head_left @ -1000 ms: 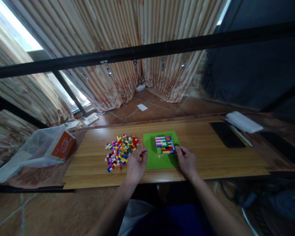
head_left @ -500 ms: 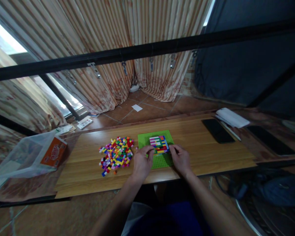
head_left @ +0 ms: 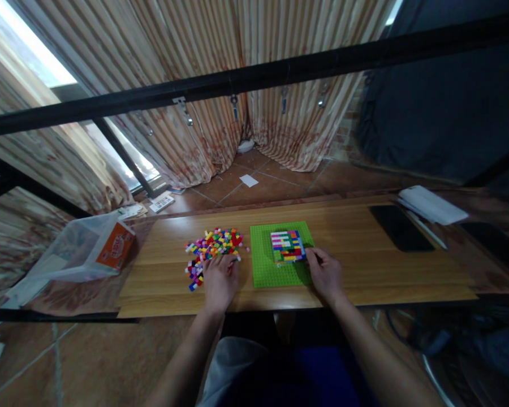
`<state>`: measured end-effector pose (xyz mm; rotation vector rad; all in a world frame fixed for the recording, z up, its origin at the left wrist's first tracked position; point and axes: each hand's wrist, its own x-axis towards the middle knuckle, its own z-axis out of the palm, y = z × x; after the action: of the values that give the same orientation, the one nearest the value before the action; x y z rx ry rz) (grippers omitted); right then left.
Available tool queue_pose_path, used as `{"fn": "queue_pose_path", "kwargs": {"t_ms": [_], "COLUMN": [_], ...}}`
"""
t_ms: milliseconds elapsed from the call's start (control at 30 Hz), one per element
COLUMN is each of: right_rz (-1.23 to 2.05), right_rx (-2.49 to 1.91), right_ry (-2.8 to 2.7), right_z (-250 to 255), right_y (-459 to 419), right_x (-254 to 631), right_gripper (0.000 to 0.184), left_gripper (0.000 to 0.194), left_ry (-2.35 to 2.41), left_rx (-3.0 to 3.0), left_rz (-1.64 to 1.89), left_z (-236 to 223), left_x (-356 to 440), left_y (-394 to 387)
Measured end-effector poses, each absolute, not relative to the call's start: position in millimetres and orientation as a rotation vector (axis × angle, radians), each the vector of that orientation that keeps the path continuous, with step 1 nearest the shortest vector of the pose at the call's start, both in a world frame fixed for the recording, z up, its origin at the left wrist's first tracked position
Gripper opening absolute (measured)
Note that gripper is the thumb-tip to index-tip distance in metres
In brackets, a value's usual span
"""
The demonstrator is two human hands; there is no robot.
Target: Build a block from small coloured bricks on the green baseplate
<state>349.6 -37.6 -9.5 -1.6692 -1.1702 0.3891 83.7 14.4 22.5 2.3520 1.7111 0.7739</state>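
Observation:
A green studded baseplate (head_left: 263,271) lies on the wooden board, carrying a multicoloured block of toy building bricks (head_left: 287,246). My right hand (head_left: 326,274) is at the block's right side, fingers curled and fingertips against its edge. To the left of the baseplate is a loose pile of small toy bricks (head_left: 220,242) in many colours. My left hand (head_left: 219,282) is over the near right part of this pile, fingers bent and drawn together. A small pale brick shows by its fingertips; whether it is held cannot be made out.
The wooden board (head_left: 165,294) bears a dark phone (head_left: 401,228) at right, with a white object (head_left: 432,204) and a pen-like stick (head_left: 427,230) beyond. A clear plastic bin (head_left: 76,243) with an orange label stands at left. A black bar (head_left: 212,85) crosses ahead.
My left hand has left the front of the brick block and moved left to the loose pile. My right hand stays at the block's right edge. The camera view has shifted slightly.

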Motion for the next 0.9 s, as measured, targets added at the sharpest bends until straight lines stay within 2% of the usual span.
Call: {"fn": "queue_pose_path", "kwargs": {"t_ms": [233, 667, 900], "right_rz": [0.379, 0.369, 0.368], "right_rx": [-1.679, -1.711, -1.719], "right_ry": [-1.176, -1.185, -1.166], "right_z": [-11, -15, -15], "right_y": [-38, -38, -39], "right_x": [350, 352, 352], "right_gripper": [0.044, 0.048, 0.049], "left_gripper": [0.023, 0.02, 0.027], "left_ry": [1.936, 1.8, 2.023], "left_rx": [2.327, 2.306, 2.242], "left_rz": [0.709, 0.801, 0.724], "left_z": [24, 21, 37], "left_x": [65, 62, 39], "left_y": [25, 10, 61]}}
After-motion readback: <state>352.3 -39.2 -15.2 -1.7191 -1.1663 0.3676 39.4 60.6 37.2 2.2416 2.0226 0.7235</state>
